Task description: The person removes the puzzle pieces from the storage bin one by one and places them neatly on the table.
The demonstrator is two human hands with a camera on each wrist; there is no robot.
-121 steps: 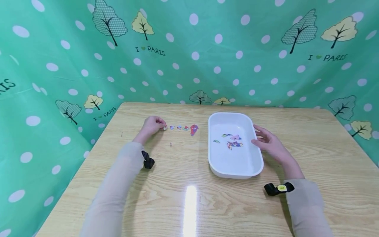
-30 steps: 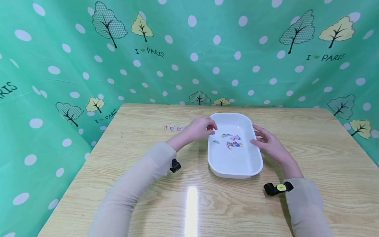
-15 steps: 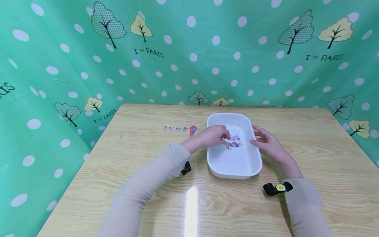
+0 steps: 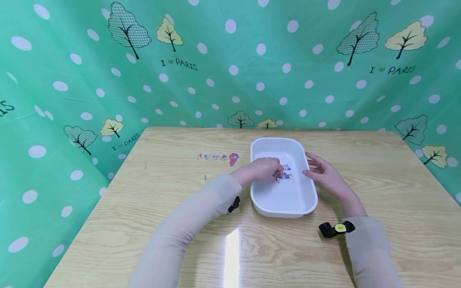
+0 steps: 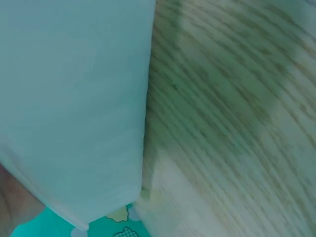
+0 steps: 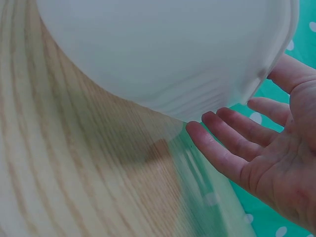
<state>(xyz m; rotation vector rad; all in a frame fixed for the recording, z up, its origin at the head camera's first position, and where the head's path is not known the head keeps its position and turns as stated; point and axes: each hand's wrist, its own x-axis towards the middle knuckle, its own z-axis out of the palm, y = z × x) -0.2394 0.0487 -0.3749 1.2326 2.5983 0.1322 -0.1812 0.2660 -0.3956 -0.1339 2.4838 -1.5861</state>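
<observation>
In the head view my left hand (image 4: 265,169) reaches over the left rim into a white plastic tub (image 4: 284,205). Its bent fingertips are down at a cluster of small colourful cutouts (image 4: 287,175) that look like stickers; whether they pinch one is hidden. A pink-purple cutout (image 4: 286,167) lies just beyond them. My right hand (image 4: 325,174) holds the tub's right side. In the right wrist view that hand's thumb is at the rim of the tub (image 6: 163,54) and its fingertips touch the outer wall from below. The left wrist view shows mostly sleeve.
Left of the tub, several small cutouts (image 4: 215,157) lie in a row on the wooden table (image 4: 119,216), ending in a larger red-purple cutout (image 4: 233,159). A tiny piece (image 4: 205,177) lies nearer. A green dotted curtain (image 4: 216,60) hangs behind.
My left hand has moved right, from the left end of the row into the tub and down to the cutouts. The leftmost cutout now lies released in the row. My right hand stays at the tub.
</observation>
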